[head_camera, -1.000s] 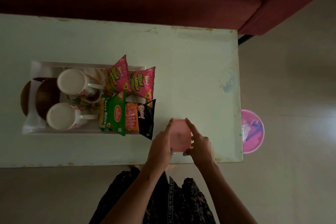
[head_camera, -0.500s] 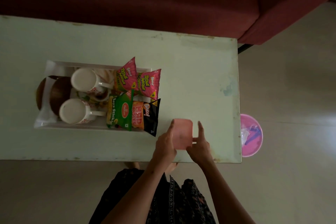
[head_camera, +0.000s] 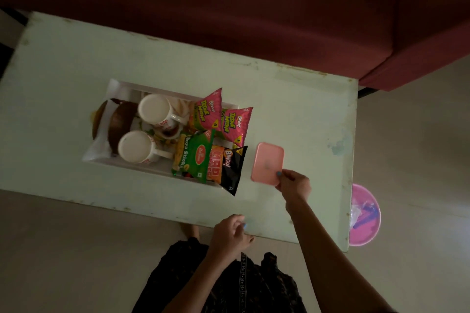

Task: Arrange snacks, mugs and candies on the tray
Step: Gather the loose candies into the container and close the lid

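Note:
A white tray (head_camera: 119, 87) on the pale green table (head_camera: 63, 58) holds two white mugs (head_camera: 155, 110) (head_camera: 134, 147), two brown bowls (head_camera: 120, 122) at its left end, two pink snack packets (head_camera: 230, 122), a green packet (head_camera: 194, 155) and a black-and-orange packet (head_camera: 229, 165) at its right end. Just right of the tray lies a pink rectangular box (head_camera: 267, 162). My right hand (head_camera: 295, 184) grips that box at its near right corner. Over the table's near edge, my left hand (head_camera: 231, 235) is loosely curled and holds nothing.
A dark red sofa (head_camera: 229, 7) runs along the far side of the table. On the floor to the right, partly under the table's edge, sits a pink plastic bowl (head_camera: 366, 213) with small items inside. The person's dark patterned clothing (head_camera: 229, 284) shows below.
My left hand let go of the pink box and drew back to the table's near edge. My right hand alone now holds the box, which sits closer to the tray.

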The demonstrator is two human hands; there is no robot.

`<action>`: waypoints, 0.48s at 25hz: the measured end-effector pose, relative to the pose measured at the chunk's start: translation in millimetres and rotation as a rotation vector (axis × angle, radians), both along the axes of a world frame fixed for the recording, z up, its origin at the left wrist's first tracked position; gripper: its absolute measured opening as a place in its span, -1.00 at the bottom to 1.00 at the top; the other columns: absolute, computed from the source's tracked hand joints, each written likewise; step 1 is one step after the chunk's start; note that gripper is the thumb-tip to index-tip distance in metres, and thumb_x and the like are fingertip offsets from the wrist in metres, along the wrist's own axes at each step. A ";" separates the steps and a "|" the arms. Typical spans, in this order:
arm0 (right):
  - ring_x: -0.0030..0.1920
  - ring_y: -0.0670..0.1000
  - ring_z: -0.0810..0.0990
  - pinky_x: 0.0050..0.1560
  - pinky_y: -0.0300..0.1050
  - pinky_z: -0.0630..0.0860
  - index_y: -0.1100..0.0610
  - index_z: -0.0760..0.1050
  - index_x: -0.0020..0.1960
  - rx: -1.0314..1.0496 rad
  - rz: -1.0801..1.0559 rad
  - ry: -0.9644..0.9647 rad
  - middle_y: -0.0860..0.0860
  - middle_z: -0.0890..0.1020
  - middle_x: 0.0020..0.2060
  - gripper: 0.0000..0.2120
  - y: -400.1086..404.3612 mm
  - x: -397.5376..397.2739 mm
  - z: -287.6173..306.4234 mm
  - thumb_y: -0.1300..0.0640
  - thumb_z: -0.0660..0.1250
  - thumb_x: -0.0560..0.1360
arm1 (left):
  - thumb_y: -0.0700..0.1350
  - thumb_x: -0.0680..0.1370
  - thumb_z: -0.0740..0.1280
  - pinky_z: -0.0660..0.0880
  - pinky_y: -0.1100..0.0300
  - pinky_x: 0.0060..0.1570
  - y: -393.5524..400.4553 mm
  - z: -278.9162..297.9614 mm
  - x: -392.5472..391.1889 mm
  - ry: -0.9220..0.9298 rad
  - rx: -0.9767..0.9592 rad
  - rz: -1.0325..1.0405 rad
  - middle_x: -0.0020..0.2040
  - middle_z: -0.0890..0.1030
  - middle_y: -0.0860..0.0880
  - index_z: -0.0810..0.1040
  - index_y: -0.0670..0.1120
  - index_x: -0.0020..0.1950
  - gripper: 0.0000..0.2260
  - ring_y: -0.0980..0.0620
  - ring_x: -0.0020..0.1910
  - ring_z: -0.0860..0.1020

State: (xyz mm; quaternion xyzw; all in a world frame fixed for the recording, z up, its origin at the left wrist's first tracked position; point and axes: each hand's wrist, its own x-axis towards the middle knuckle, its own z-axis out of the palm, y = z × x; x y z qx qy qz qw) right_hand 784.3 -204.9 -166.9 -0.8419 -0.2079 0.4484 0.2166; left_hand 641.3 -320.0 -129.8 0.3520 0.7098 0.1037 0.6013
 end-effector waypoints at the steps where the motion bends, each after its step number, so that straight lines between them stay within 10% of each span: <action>1: -0.27 0.10 0.61 -0.02 0.18 0.63 0.24 0.66 -0.04 -0.008 0.018 0.008 0.09 0.63 -0.30 -0.86 6.2 -5.6 -1.8 0.27 0.43 0.40 | -0.17 0.54 0.25 0.49 0.28 0.05 -4.0 -0.8 -4.8 0.002 -0.008 0.031 0.18 0.59 -0.13 0.48 -0.19 0.24 -0.72 -0.01 0.11 0.59; 12: -0.28 0.08 0.59 -0.04 0.02 0.63 0.24 0.63 0.04 -0.011 0.117 0.096 0.11 0.61 -0.25 -0.82 26.1 -30.3 -4.2 0.28 0.39 0.45 | -0.13 0.59 0.18 0.49 0.10 0.18 -10.4 0.2 -30.9 0.087 0.023 0.070 0.16 0.61 -0.15 0.50 -0.19 0.22 -0.74 -0.03 0.14 0.57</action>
